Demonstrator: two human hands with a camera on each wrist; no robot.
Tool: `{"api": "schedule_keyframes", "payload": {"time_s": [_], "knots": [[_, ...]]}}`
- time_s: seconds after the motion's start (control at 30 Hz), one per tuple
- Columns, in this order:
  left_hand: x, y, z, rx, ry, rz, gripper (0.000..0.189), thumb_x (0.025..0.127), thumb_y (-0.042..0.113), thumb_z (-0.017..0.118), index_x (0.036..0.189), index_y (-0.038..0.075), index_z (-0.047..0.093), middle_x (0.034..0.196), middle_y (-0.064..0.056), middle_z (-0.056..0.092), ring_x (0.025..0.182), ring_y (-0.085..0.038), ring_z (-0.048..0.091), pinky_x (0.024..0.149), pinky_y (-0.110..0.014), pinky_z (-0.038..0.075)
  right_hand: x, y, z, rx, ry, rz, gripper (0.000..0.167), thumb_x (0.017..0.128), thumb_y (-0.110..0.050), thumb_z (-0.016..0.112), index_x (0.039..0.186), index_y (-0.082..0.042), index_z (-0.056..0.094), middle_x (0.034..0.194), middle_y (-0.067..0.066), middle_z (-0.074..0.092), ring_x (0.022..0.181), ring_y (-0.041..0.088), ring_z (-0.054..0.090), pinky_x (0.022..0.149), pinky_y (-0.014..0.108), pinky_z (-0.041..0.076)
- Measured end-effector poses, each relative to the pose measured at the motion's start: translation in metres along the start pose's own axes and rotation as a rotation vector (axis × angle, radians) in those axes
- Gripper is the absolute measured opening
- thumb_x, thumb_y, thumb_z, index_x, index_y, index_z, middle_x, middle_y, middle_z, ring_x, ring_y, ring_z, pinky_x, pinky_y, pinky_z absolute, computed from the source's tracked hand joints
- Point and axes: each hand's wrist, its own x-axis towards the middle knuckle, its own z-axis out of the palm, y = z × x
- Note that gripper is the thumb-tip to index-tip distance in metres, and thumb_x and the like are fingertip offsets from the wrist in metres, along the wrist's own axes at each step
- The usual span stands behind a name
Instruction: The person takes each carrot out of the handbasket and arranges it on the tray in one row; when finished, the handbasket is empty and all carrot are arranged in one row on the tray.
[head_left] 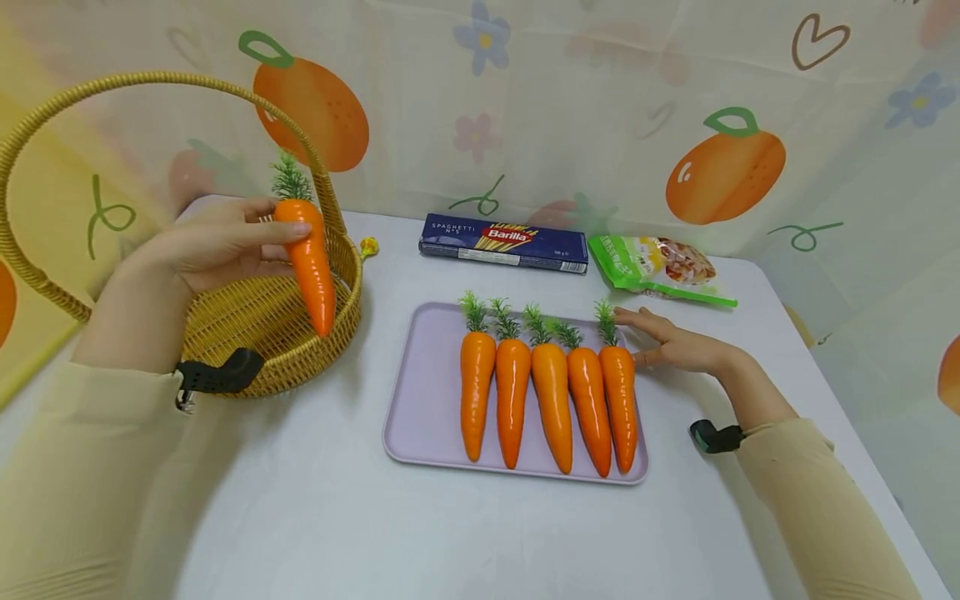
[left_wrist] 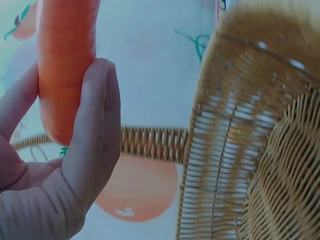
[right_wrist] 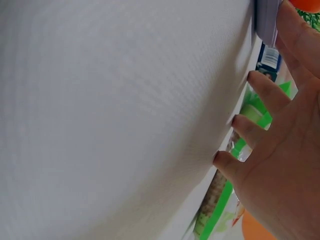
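Note:
My left hand (head_left: 225, 242) pinches an orange carrot (head_left: 309, 267) with a green leafy top, fingers on one side and thumb on the other. The carrot hangs tip down over the right part of a wicker basket (head_left: 341, 350). In the left wrist view the same carrot (left_wrist: 67, 65) fills the space between thumb and fingers. My right hand (head_left: 678, 343) rests with spread fingers at the right rim of a lilac tray (head_left: 431, 392), beside the rightmost carrot (head_left: 618, 400). Several carrots lie side by side on the tray, leafy tops toward the back.
Behind the tray lies a dark blue box of spaghetti (head_left: 502, 243). To its right is a green food packet (head_left: 660, 268). A small yellow object (head_left: 369, 246) lies beside the basket. The basket's tall handle (head_left: 161, 79) arches over the left hand. A printed curtain (head_left: 570, 100) hangs behind the table.

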Motion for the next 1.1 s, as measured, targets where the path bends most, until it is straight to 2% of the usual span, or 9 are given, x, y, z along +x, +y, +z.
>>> {"api": "schedule_keyframes", "payload": {"time_s": [0.2,0.3,0.43,0.6,0.73,0.93,1.1], "knots": [[0.001,0.005,0.023,0.13,-0.018,-0.011,0.037,0.102,0.019,0.051,0.132,0.006,0.033,0.109,0.004,0.067,0.095,-0.013,0.07,0.089,-0.027,0.059,0.0,-0.001,0.0,0.005,0.001,0.001,0.068,0.094,-0.013,0.059,0.155,-0.014,0.029,0.167,0.019,0.005,0.151,0.049,-0.015,0.113,0.077,-0.009],[0.002,0.006,0.038,0.164,-0.011,-0.017,0.04,0.102,0.022,0.053,0.133,0.007,0.034,0.112,0.005,0.065,0.099,-0.013,0.068,0.09,-0.028,0.059,0.0,-0.001,0.0,0.011,-0.001,-0.001,0.068,0.094,-0.013,0.06,0.155,-0.014,0.029,0.167,0.019,0.006,0.151,0.049,-0.015,0.113,0.077,-0.009],[0.003,0.006,0.057,0.161,-0.021,-0.028,0.046,0.101,0.022,0.056,0.137,0.004,0.034,0.116,0.002,0.062,0.099,-0.014,0.067,0.091,-0.03,0.059,0.0,-0.001,0.001,0.014,-0.002,-0.004,0.069,0.093,-0.013,0.06,0.155,-0.013,0.029,0.166,0.02,0.006,0.15,0.05,-0.014,0.113,0.078,-0.008],[0.007,0.004,0.079,0.159,-0.055,-0.058,0.06,0.099,0.022,0.058,0.145,0.002,0.025,0.124,-0.008,0.052,0.102,-0.015,0.065,0.091,-0.032,0.06,0.001,0.0,0.0,0.016,-0.004,-0.006,0.069,0.093,-0.011,0.059,0.155,-0.013,0.029,0.166,0.021,0.005,0.15,0.051,-0.014,0.112,0.078,-0.008],[0.011,0.001,0.094,0.159,-0.086,-0.068,0.063,0.099,0.021,0.059,0.145,0.0,0.022,0.13,-0.015,0.049,0.105,-0.017,0.064,0.092,-0.033,0.06,0.001,0.0,0.0,0.012,-0.001,0.0,0.068,0.093,-0.009,0.058,0.154,-0.013,0.029,0.166,0.02,0.005,0.15,0.05,-0.014,0.113,0.078,-0.009],[0.014,-0.008,0.108,0.139,-0.107,-0.098,0.074,0.1,0.02,0.057,0.154,0.001,0.01,0.141,-0.022,0.041,0.11,-0.019,0.061,0.097,-0.039,0.057,0.001,0.0,0.001,0.013,0.0,-0.008,0.067,0.093,-0.011,0.059,0.154,-0.012,0.03,0.166,0.02,0.006,0.15,0.049,-0.014,0.113,0.078,-0.009],[0.019,-0.02,0.116,0.161,-0.111,-0.114,0.064,0.099,0.019,0.058,0.148,0.002,0.02,0.138,-0.023,0.044,0.112,-0.024,0.06,0.101,-0.045,0.055,0.001,0.0,0.001,0.02,-0.002,-0.014,0.067,0.093,-0.01,0.058,0.154,-0.012,0.029,0.166,0.02,0.006,0.15,0.05,-0.015,0.112,0.078,-0.008]]}}
